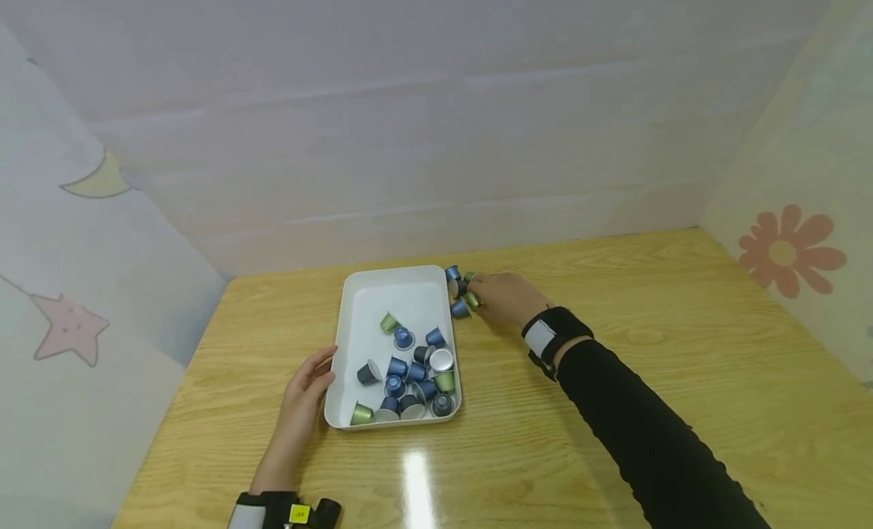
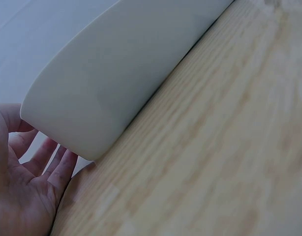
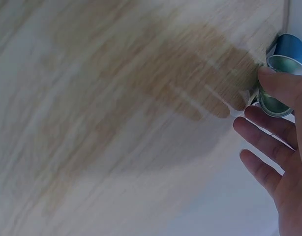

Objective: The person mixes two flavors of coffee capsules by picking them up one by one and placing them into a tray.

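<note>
A white tray lies on the wooden table with several blue, green and dark grey coffee capsules in it, mostly toward its near right. At the tray's left side rests my left hand, fingertips against the wall; the left wrist view shows loosely extended fingers at the tray's corner. Just beyond the right wall, my right hand pinches a green coffee capsule between thumb and index finger, its other fingers spread. Beside it on the table are blue capsules and a dark one, partly hidden by the hand.
A pale wall rises behind the table's far edge. Side panels carry a pink star at left and a red flower at right. Wooden tabletop extends right of the tray.
</note>
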{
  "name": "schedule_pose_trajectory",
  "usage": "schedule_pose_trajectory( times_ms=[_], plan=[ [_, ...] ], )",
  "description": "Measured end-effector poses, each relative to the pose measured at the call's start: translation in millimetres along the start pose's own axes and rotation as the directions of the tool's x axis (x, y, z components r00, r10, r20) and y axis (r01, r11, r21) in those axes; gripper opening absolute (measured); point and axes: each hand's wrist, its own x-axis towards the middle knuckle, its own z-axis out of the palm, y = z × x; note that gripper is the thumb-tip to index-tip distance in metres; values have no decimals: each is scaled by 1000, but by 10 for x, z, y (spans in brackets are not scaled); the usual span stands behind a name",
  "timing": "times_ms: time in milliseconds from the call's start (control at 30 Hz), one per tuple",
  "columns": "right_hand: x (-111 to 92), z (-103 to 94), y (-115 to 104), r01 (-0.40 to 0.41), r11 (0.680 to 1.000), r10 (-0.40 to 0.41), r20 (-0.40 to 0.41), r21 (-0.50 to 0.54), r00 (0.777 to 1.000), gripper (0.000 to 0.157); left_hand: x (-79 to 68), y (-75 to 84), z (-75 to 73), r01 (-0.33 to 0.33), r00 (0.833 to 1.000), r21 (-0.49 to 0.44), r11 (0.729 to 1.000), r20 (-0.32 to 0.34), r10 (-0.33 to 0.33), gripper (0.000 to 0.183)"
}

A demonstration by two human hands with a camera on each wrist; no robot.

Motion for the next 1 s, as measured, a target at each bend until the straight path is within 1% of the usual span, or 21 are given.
schedule_pose_trajectory(
  times_ms=[167, 367, 533, 700, 833, 1000],
  plan=[
    [-14, -7, -5, -15, 999, 15, 1, 52, 1000, 25, 10, -5, 1, 3, 1000, -17, 1000, 0, -3, 43],
    [-54, -50, -51, 14, 999, -13, -30, 42, 999, 22, 28, -27, 3, 2, 1000, -2, 1000, -4, -2, 42],
    [-102, -53, -90, 45, 999, -44, -55, 12, 998, 24, 33, -22, 19, 0, 1000, 5, 1000, -6, 0, 42],
    [-130, -75, -117, 40, 999, -38, -63, 23, 997, 28, 40, -7, 19, -3, 1000, -4, 1000, -16, 3, 43],
    [-146, -129, -141, 41, 996, -34, -98, 75, 995, 28, 31, -6, 1, 10, 1000, 6, 1000, -9, -10, 42],
    [-160, -201, -202, 47, 994, -33, -144, 96, 989, 31, 3, -13, -23, 15, 1000, 14, 1000, -8, -15, 42]
  ],
)
